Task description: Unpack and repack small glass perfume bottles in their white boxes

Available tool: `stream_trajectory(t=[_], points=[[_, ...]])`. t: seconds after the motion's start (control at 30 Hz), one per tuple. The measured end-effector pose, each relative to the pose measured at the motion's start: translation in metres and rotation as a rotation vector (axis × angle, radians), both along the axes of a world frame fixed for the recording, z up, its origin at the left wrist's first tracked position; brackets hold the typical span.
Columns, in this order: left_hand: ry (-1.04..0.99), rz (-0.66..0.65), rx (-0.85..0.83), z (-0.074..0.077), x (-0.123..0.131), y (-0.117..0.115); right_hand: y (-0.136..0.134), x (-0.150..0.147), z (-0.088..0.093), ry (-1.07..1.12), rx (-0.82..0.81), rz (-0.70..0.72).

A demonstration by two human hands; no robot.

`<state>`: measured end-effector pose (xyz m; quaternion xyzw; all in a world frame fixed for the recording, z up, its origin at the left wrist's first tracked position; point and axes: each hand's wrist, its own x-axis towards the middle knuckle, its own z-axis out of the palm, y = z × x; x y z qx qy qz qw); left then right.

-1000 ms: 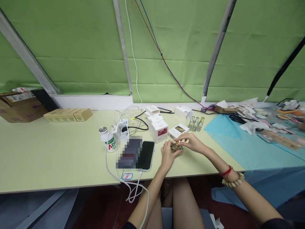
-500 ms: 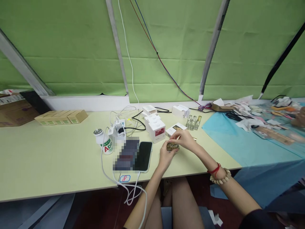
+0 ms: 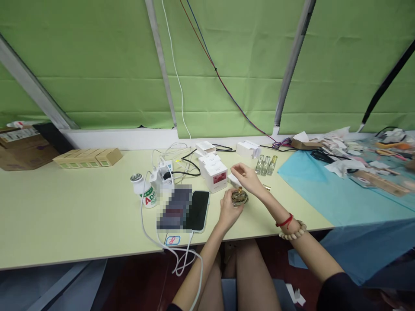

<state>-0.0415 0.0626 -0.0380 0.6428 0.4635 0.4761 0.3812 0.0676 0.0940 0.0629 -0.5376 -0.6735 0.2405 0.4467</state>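
Note:
My left hand grips a small round gold-patterned bottle upright on the pale green table. My right hand hovers just above and behind the bottle, fingers pinched on something small that I cannot make out. A white box with a dark picture lies partly hidden under my right hand. A small gold cap-like piece lies on the table to the right of my right wrist.
Left of my hands lie a black phone and a blurred card, with white cables and a charger. White boxes, three small glass vials, a white drink bottle, tan cartons and a blue cloth with clutter surround them.
My right hand lifted off the top of the bottle and rose back toward the picture box. My left hand kept its hold on the bottle.

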Motion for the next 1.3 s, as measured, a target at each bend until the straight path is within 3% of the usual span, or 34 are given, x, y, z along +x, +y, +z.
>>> stream_trajectory(t=[0.17, 0.43, 0.53, 0.67, 0.83, 1.0, 1.17, 1.3], points=[[-0.052, 0.095, 0.011, 0.005, 0.001, 0.001, -0.010, 0.012, -0.008, -0.137, -0.091, 0.110], [-0.046, 0.092, 0.012, 0.007, 0.000, 0.002, -0.019, 0.018, -0.015, 0.054, -0.257, 0.142], [-0.059, 0.090, 0.009, 0.007, 0.000, 0.001, -0.018, 0.019, -0.013, 0.019, -0.237, 0.124], [-0.040, 0.060, 0.016, 0.003, -0.001, 0.003, -0.019, 0.027, -0.014, 0.051, -0.132, -0.001], [0.026, 0.086, 0.030, -0.003, -0.002, 0.006, -0.020, 0.050, -0.033, 0.107, -0.109, -0.142], [0.078, 0.189, 0.063, 0.002, -0.001, 0.000, -0.029, 0.076, -0.048, 0.160, -0.059, -0.305], [-0.074, 0.357, 0.183, 0.010, -0.007, -0.009, -0.039, 0.082, -0.056, 0.157, -0.063, -0.296], [-0.108, 0.371, 0.214, 0.010, -0.011, -0.010, -0.038, 0.070, -0.071, 0.065, -0.054, -0.168]])
